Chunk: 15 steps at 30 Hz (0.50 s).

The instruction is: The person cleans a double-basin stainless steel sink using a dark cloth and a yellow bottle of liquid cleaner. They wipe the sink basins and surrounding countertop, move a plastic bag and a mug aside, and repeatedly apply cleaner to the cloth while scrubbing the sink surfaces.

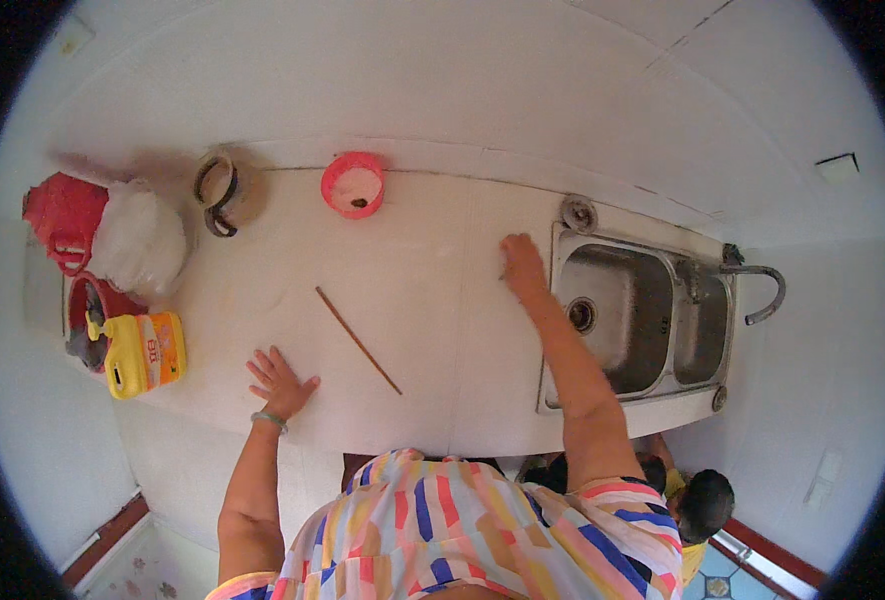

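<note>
My left hand [281,386] lies on the white countertop [427,330] with its fingers spread and nothing in it. A pale bangle [268,420] circles that wrist. To its right a single thin brown stick [358,340], like a chopstick, rests slantwise on the counter. My right hand [523,264] is over the counter, just left of the sink, with its fingers curled. A small dark bit shows at its left edge, and I cannot tell whether the hand holds something.
A double-bowl steel sink [615,315] with a curved faucet [769,289] is at right. Against the wall stand a pink bowl [354,185] and a handled jug [217,184]. At left are a yellow detergent jug [144,354], white bag [142,240] and red bag [67,214]. Another person [701,510] is below right.
</note>
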### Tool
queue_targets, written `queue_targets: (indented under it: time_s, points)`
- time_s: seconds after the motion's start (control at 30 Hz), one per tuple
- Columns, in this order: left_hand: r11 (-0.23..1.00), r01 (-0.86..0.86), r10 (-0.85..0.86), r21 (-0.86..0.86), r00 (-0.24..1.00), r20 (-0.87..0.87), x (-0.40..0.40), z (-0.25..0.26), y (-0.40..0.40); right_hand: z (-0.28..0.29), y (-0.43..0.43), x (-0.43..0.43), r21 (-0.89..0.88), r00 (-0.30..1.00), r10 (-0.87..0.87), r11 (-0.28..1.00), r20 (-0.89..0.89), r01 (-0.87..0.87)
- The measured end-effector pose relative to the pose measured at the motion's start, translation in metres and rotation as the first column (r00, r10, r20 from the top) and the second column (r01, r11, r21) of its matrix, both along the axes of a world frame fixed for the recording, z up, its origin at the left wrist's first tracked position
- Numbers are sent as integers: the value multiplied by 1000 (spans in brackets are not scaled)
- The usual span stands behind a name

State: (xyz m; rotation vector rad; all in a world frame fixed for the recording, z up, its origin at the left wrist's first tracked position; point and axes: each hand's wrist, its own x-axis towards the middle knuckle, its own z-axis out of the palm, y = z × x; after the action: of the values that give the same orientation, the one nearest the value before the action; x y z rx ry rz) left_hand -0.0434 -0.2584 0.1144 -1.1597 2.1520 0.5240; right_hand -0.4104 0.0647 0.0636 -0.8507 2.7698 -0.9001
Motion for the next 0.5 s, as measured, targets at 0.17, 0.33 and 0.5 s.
queue_targets:
  time_s: [0.17,0.33,0.5]
  points:
    - [1000,14,-14,-4,1000,-3,-5,-1,0,-24,-76,110,-229,954,197,963,225,-145]
    - [1000,18,-17,2,998,-66,1,-5,-2,28,-129,167,-170,775,534,845,338,-508]
    - [1000,5,-5,-15,1000,2,7,-4,-4,16,-89,80,77,978,142,985,155,-155]
